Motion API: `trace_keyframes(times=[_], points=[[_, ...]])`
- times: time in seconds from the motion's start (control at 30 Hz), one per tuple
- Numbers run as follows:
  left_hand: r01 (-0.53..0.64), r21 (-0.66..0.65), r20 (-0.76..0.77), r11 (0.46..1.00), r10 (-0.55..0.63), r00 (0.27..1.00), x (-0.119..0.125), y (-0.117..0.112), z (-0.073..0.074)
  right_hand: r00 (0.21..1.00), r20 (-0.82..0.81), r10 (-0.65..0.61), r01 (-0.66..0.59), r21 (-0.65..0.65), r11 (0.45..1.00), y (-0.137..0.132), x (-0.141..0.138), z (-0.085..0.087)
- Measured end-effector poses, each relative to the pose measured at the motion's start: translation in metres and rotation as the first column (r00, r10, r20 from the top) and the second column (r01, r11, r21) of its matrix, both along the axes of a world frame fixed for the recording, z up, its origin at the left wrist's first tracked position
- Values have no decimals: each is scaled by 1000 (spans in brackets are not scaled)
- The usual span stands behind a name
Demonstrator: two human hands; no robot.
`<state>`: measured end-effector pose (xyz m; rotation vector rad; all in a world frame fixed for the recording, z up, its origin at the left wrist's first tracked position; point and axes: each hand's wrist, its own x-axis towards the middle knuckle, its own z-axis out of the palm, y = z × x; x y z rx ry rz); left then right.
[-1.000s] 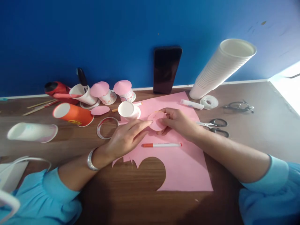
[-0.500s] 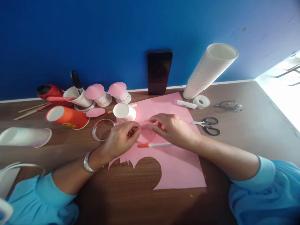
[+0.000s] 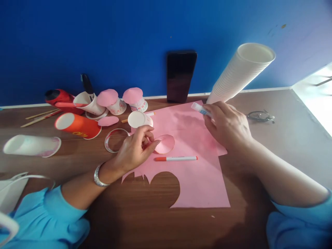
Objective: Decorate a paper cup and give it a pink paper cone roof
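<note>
Daylight came from the far right; the window patch (image 3: 317, 98) was blown out to white. The table (image 3: 285, 145) was moderately lit. The right hand (image 3: 228, 126) cast a soft shadow leftward on the paper (image 3: 202, 183). Wide-angle distortion bowed the wall (image 3: 103, 34) base. The left edge was soft.

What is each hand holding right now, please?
Left hand: closed, pinching the edge of the pink paper circle.
Right hand: closed around the glue stick.
</note>
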<state>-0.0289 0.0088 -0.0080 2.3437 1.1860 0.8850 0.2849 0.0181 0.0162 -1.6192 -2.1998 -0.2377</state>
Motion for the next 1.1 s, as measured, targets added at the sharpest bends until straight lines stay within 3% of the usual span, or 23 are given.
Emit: trace_keyframes(times=[0.07,0.13,0.17,0.23,0.3,0.47,0.63,0.77,0.87,1.0,1.1], points=[[29,133,28,991,-33,999,-1,0,3,916,-383,117,-160,-83,984,-12,-12,9],[86,261,54,962,-104,993,-2,-1,8,720,-679,144,-373,-204,905,-24,-26,17],[123,281,62,952,-146,987,-2,-3,11,654,-744,137,-457,-244,855,-29,-32,19],[196,251,66,948,-219,974,-2,-6,14,575,-805,146,-587,-282,759,-36,-45,19],[256,218,47,942,-273,961,-1,-9,15,537,-837,100,-638,-326,697,-39,-54,12],[262,214,18,941,-272,962,2,-12,10,458,-884,-93,-657,-406,635,-37,-64,-5],[192,239,21,952,-202,979,-1,-8,11,372,-911,-180,-640,-392,661,-33,-52,-8],[229,243,9,943,-238,971,-8,-6,14,155,-936,-315,-556,-347,755,-25,-41,-13],[277,259,-41,925,-276,960,-12,-5,15,40,-924,-380,-529,-342,776,-20,-41,-18],[331,248,-193,910,-289,938,-15,-3,12,51,-922,-383,-551,-346,759,-19,-45,-23],[359,319,-319,877,-258,912,-16,-1,10,61,-922,-382,-558,-349,753,-20,-44,-24]])
